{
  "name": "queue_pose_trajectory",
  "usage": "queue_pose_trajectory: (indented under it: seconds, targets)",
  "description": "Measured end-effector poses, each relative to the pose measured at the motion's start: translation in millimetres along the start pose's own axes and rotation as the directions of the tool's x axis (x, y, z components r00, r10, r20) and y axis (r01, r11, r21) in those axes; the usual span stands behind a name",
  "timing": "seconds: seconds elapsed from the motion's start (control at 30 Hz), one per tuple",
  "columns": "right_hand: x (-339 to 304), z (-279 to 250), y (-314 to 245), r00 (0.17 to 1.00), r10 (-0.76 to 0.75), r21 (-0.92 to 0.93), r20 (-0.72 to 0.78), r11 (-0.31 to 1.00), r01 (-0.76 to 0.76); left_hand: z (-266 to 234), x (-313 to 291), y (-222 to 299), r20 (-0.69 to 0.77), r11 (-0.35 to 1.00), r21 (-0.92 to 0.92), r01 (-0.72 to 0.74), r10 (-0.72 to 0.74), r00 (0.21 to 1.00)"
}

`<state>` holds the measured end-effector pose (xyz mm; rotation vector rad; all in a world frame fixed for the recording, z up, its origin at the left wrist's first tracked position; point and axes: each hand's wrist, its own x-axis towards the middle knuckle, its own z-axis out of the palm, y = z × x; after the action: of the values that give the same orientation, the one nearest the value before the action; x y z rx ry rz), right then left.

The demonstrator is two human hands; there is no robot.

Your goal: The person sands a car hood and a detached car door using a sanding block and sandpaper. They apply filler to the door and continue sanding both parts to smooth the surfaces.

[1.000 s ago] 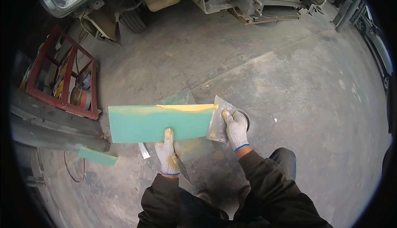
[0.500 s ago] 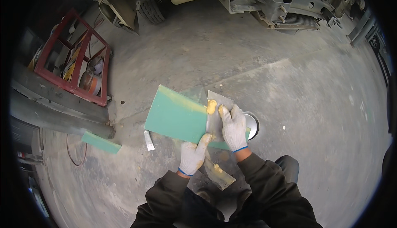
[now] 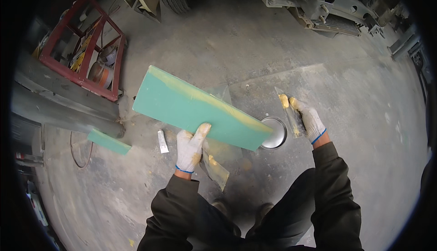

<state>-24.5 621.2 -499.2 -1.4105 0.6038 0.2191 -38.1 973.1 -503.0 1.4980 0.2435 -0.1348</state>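
My left hand (image 3: 191, 150), in a white knit glove, closes on a long green board (image 3: 191, 107), its thumb pressed on the near edge. A yellowish band runs along the board's far edge. Below that hand hangs a thin, translucent spreader (image 3: 217, 168) smeared with yellow putty; its upper end is hidden, so I cannot tell how it is held. My right hand (image 3: 312, 120), gloved too and well apart from the board, grips a thin putty spreader (image 3: 293, 116) tilted nearly edge-on. Yellow putty (image 3: 284, 100) sits on the spreader near my thumb.
A round silver tin (image 3: 276, 135) stands on the floor, partly under the board's right end. A white tube (image 3: 162, 141) and a smaller green strip (image 3: 109, 141) lie to the left. Farther off are a red metal rack (image 3: 86, 76), vehicle parts (image 3: 314, 0) and a tyre (image 3: 174, 0).
My right hand and its spreader have moved away from the board to the right, and the spreader has tilted. My left hand has shifted left with the board, which now shows its full length.
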Motion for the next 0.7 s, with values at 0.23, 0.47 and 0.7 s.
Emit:
queue_pose_trajectory:
  seconds: [0.23, 0.47, 0.7]
  targets:
    - [39.8, -51.4, 44.5, 0.860, 0.408, -0.379, 0.306, 0.881, -0.283, 6.8, -3.4, 8.5, 0.073, 1.000, 0.020, 0.001, -0.002, 0.997]
    - [32.7, 19.4, 19.3, 0.840, 0.312, -0.418, 0.444, 0.902, -0.114, 3.4, -3.7, -11.2, 0.247, 0.948, 0.272, -0.165, 0.097, 0.964]
    - [7.7, 75.0, -22.0, 0.816, -0.088, 0.247, 0.571, 0.966, -0.069, -57.0, 27.3, -18.4, 0.041, 0.920, 0.381, -0.096, 0.087, 0.995]
